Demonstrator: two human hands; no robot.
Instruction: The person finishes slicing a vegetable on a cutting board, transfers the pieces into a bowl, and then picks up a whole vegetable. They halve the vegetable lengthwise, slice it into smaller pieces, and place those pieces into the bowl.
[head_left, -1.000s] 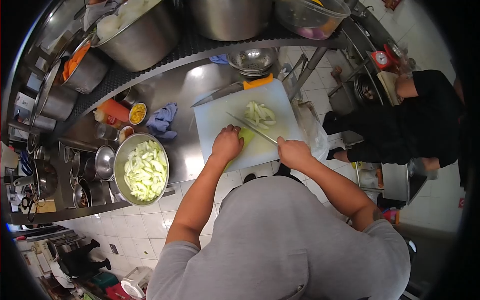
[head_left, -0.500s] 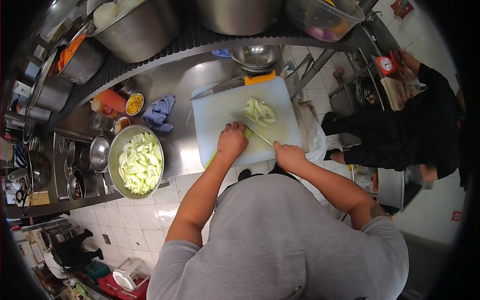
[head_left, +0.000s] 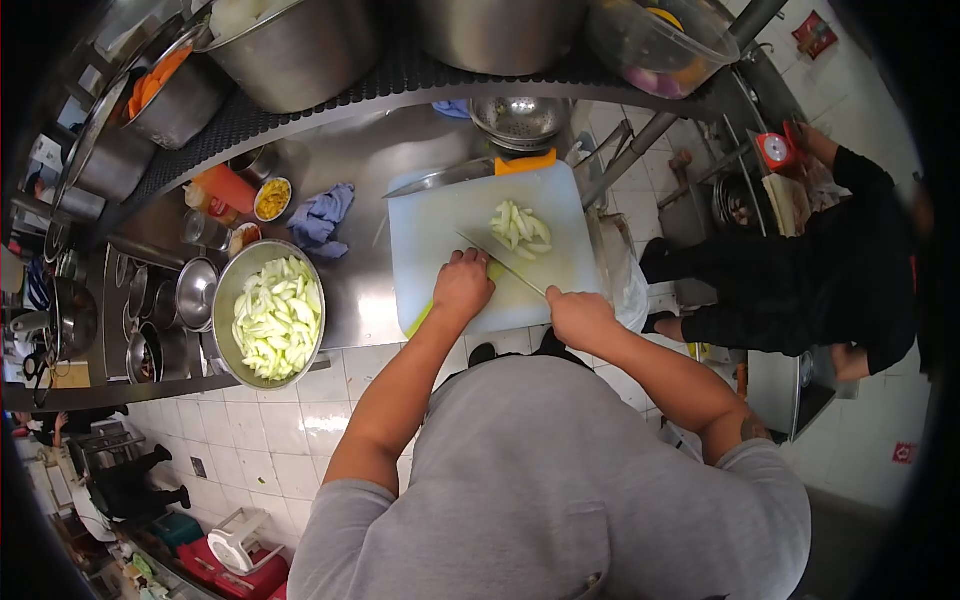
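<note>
On a pale cutting board (head_left: pixel 415 240), my left hand (head_left: pixel 464 286) holds down a long green vegetable (head_left: pixel 420 320) with its fingers pressed together. My right hand (head_left: pixel 580 318) is closed around the handle of a knife (head_left: pixel 505 264), whose blade lies slantwise beside my left fingertips, at the vegetable's end. Cut pale green pieces (head_left: pixel 520 229) sit in a pile on the board beyond the blade. A second knife (head_left: pixel 440 178) with an orange handle rests along the board's far edge. To the left, a metal bowl (head_left: pixel 226 335) holds many pale green slices.
A crumpled blue cloth (head_left: pixel 322 220), a small bowl of yellow food (head_left: pixel 272 200) and bottles (head_left: pixel 208 200) are left of the board. Metal colanders (head_left: pixel 520 118) stand behind it. Large pots (head_left: pixel 300 55) line a shelf above. A person in black (head_left: pixel 800 260) stands at the right.
The view has shifted slightly. Both hands stay nearly in place at the vegetable, with the knife still against it. The person in black has moved little.
</note>
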